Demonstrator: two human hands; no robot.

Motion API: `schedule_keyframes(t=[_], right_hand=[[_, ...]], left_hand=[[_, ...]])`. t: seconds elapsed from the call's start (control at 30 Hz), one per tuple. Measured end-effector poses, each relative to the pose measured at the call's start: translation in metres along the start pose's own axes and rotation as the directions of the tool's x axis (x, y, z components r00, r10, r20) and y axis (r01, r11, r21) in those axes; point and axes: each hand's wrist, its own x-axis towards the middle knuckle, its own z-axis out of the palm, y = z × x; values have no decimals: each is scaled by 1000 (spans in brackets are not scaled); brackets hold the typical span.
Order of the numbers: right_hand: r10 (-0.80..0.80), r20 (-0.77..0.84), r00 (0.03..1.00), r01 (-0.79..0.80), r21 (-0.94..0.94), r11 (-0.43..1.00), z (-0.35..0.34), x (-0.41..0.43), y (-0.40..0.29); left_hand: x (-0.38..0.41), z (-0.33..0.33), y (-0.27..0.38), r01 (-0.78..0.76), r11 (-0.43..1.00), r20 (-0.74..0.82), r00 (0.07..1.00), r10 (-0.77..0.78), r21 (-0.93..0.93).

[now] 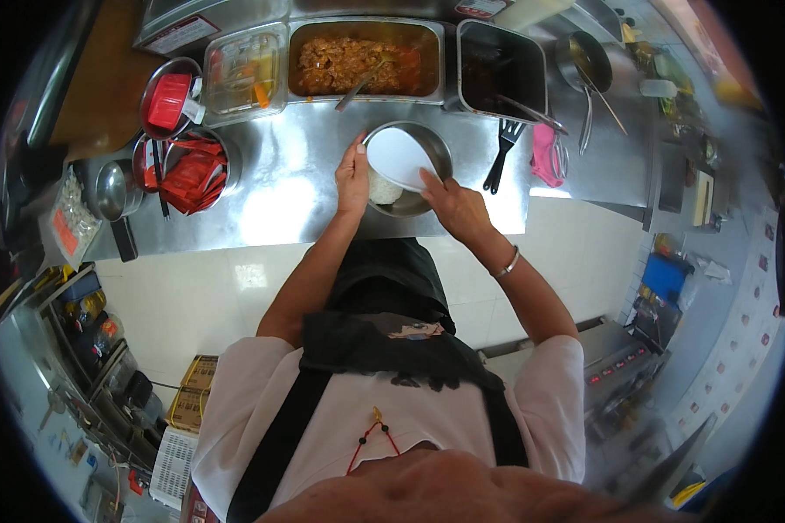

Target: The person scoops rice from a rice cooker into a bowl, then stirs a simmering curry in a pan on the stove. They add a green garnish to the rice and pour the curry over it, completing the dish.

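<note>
On the steel counter before me stands a round metal bowl with white rice in its lower left part. My left hand grips the bowl's left rim, thumb on top. Between the fingers and thumb of my right hand is the near right edge of a smooth white dish. The dish is tilted inside the mouth of the metal bowl and covers much of its interior. Whether it touches the rice cannot be seen.
Behind the bowl sit a steel pan of sauced meat, a dark deep pan and a clear tub. A bowl of red packets and a saucepan stand left. A black slotted turner and pink-handled scissors lie right.
</note>
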Motion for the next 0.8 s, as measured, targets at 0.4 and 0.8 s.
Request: schedule_keyframes(t=[0.4,0.8], right_hand=[[-260,143,955,274,-89,957,-5,-2,39],[-240,226,944,276,-144,950,-10,5,31]], left_hand=[[-1,-1,22,106,994,62,993,-104,-22],[3,1,29,182,977,72,982,-175,-113]])
